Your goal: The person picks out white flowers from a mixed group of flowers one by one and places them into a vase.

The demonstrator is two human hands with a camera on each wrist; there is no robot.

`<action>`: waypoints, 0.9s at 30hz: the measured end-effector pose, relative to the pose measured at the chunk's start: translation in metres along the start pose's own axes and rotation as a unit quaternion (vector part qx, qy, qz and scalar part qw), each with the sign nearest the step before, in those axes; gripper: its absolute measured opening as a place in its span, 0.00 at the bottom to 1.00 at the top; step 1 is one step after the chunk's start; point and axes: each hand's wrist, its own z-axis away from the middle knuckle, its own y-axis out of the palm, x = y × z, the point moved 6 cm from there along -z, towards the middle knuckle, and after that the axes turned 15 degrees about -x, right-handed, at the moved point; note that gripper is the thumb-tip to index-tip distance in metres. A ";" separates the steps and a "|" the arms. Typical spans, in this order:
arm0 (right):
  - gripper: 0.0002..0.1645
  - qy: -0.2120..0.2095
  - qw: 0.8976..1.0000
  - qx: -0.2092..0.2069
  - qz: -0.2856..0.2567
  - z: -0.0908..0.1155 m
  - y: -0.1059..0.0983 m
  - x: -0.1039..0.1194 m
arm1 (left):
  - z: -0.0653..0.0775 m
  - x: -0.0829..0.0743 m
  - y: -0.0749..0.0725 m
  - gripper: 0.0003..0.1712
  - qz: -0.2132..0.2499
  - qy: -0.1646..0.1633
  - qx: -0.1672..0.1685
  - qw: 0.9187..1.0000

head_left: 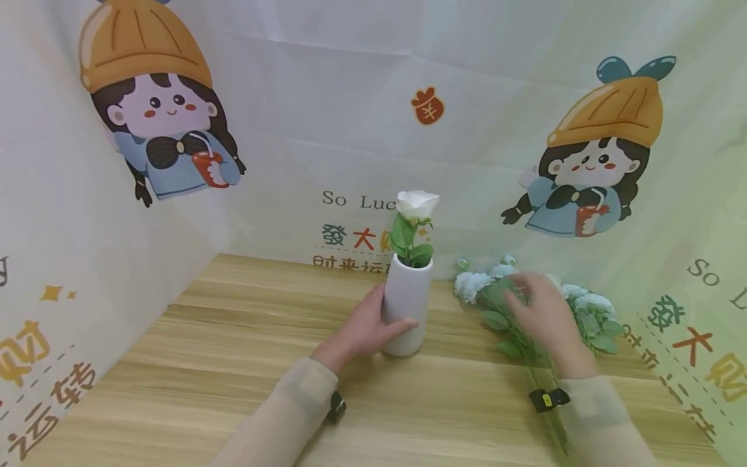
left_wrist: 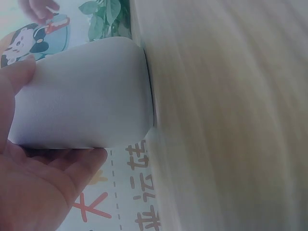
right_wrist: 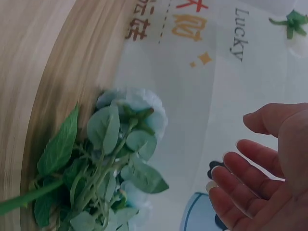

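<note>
A white vase (head_left: 407, 301) stands upright on the wooden table, with a white rose (head_left: 417, 205) and its green leaves rising from the mouth. My left hand (head_left: 363, 324) grips the vase low on its left side, thumb across the front; the left wrist view shows the fingers curved round the vase wall (left_wrist: 86, 96). Over the pale blue flowers (head_left: 473, 285) on the right is my right hand (head_left: 545, 318), its fingers loosely bent. In the right wrist view that hand (right_wrist: 269, 178) holds nothing and is apart from the leafy stems (right_wrist: 103, 168).
Flower stems (head_left: 557, 431) lie on the table (head_left: 192, 363), running toward the front under the right wrist. A printed cloth (head_left: 327, 97) hangs behind the table and along both sides. Black straps (head_left: 548, 399) are on the wrists.
</note>
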 end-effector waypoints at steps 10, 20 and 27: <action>0.30 0.064 0.989 0.105 0.081 0.005 -0.006 -0.034 | -0.001 0.001 0.001 0.49 -0.001 0.007 -0.006 1.000; 0.32 0.139 0.954 0.230 0.134 0.026 0.004 -0.055 | -0.001 0.000 0.001 0.49 -0.002 0.004 -0.004 1.000; 0.25 0.150 0.950 0.241 0.128 0.033 0.012 -0.061 | -0.001 0.000 0.001 0.49 -0.007 0.002 -0.003 1.000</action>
